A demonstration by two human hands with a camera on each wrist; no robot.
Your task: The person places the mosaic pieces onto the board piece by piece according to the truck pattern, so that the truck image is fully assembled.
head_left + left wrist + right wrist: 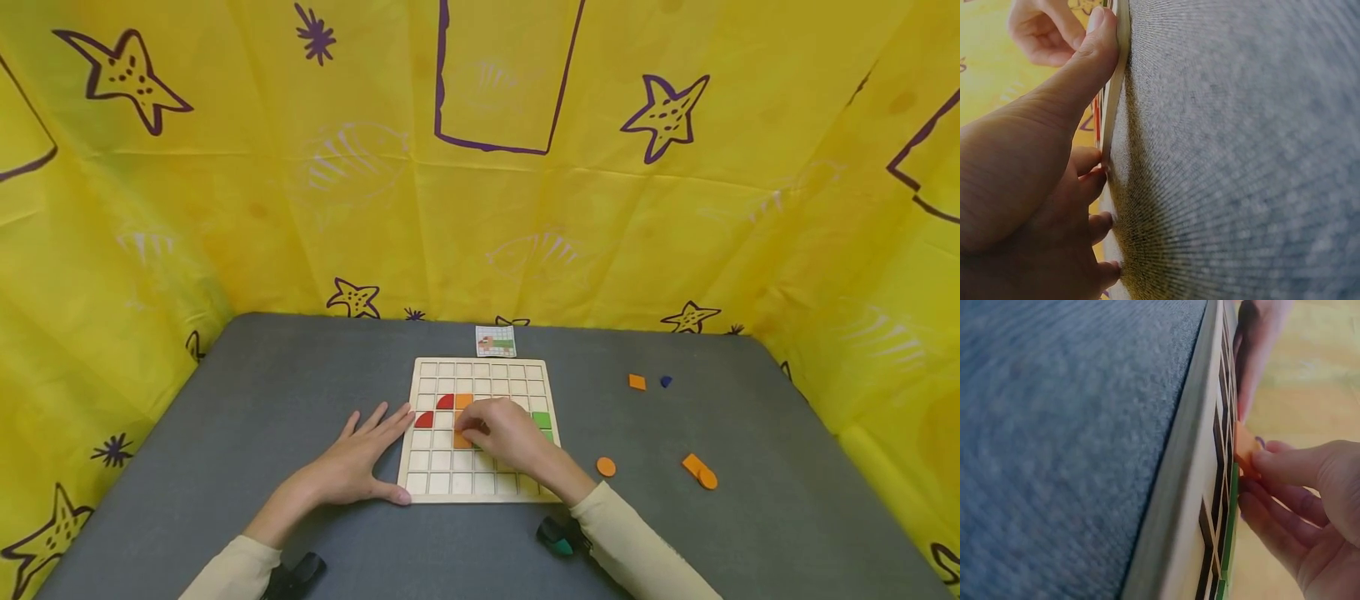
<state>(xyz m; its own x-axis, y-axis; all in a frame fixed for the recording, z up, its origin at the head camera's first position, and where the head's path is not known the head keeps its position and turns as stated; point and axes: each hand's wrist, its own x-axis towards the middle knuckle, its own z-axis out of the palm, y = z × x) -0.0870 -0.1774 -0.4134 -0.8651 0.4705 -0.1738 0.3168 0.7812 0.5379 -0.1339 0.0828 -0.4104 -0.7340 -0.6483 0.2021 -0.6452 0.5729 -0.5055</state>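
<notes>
A wooden grid board [440,484] lies flat on the grey table. My left hand [348,467] is spread at its left side, fingertips along the edge and thumb at the near corner. Over the middle of the grid, my right hand [513,437] pinches an orange tile [1246,450] between thumb and fingers, right at the board's surface. Two red quarter-round tiles [424,420] sit in cells on the left. Beside them are orange tiles [463,401], partly hidden by the right hand. Green tiles [542,420] fill cells near the right edge, some covered by that hand.
Behind the board lies a small picture card [495,342]. To the right are a loose orange square [637,382], a small blue piece [666,382], an orange disc [606,467], and another disc [707,478] against an orange tile. A yellow patterned cloth [480,208] surrounds the table.
</notes>
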